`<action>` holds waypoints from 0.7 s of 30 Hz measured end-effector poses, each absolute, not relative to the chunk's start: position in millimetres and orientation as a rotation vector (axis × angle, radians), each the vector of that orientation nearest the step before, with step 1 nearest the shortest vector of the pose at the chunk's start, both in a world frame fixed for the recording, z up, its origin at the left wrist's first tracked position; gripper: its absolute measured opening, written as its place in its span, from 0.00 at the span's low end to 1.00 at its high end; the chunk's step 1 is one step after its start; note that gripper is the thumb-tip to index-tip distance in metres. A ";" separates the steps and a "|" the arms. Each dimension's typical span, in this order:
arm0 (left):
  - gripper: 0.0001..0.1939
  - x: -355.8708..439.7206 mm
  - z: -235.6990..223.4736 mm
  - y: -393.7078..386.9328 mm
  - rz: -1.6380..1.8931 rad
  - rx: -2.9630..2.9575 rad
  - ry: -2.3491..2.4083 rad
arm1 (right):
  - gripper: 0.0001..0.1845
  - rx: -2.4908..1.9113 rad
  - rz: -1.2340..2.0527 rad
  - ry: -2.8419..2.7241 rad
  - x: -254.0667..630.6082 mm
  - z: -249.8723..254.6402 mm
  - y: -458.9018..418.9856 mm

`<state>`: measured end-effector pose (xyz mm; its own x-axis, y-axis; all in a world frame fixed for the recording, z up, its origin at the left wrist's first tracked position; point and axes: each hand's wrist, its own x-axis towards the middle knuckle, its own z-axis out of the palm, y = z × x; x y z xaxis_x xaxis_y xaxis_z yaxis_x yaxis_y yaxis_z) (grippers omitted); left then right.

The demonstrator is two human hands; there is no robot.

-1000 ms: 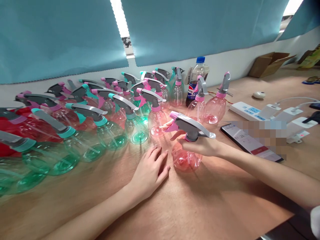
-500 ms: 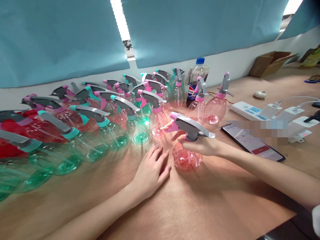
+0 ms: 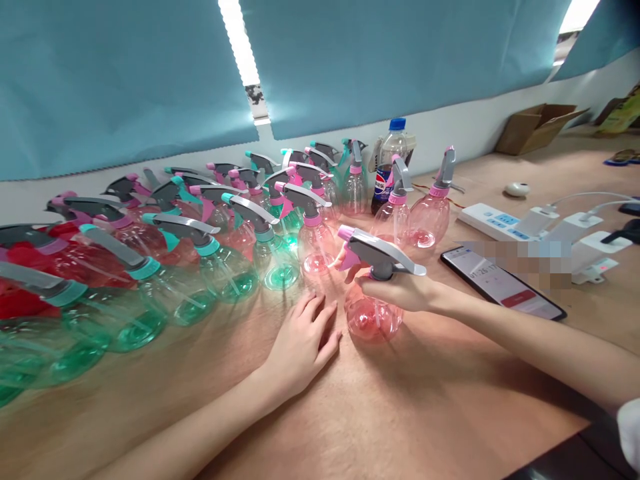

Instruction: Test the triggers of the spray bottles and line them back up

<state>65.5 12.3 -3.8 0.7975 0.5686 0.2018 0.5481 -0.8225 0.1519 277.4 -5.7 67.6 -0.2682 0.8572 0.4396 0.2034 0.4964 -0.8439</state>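
Observation:
A clear pink spray bottle (image 3: 374, 320) with a grey and pink trigger head stands upright on the table. My right hand (image 3: 405, 291) is wrapped round its neck just under the head, with a finger at the pink trigger. Palm down on the tabletop, my left hand (image 3: 303, 340) lies with its fingers stretched out, apart from the held bottle. Beyond its fingertips stand a green spray bottle (image 3: 277, 270) and another pink spray bottle (image 3: 317, 248). Several more green and pink spray bottles crowd together to the left and behind.
Behind stands a cola bottle (image 3: 384, 175) with a blue cap. To the right are a phone (image 3: 503, 283), a power strip (image 3: 493, 222) with chargers, a white rounded object (image 3: 517, 190) and an open cardboard box (image 3: 533, 130). Red material (image 3: 27, 273) shows among the left bottles.
The forefinger of my right hand has curled from stretched out to bent in against the trigger. The held bottle and my left hand stay in place; the view shifts slightly.

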 end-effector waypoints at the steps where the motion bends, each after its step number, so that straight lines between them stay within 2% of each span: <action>1: 0.21 65.4 -4.0 12.3 0.370 2.897 0.902 | 0.07 -0.894 0.820 -1.761 277.5 66.9 -5.6; 9: 0.21 65.4 -4.2 12.6 0.379 2.905 0.898 | 0.05 -0.948 0.656 -1.814 279.9 62.2 -5.2; 14: 0.22 65.4 -3.4 11.5 0.352 2.890 0.911 | 0.06 -0.987 0.733 -1.766 279.6 64.6 -6.2; 17: 0.22 65.7 -2.5 10.9 0.336 2.890 0.914 | 0.10 -1.014 0.783 -1.758 281.1 62.8 -5.7; 21: 0.22 66.4 -2.4 11.4 0.354 2.893 0.906 | 0.08 -1.020 0.745 -1.757 281.8 60.0 -5.8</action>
<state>66.4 11.4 -2.4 0.7974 0.5718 0.1930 0.5510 -0.8203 0.1537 281.8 -5.8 60.0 -0.2127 0.8821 0.4204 0.3115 0.4690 -0.8265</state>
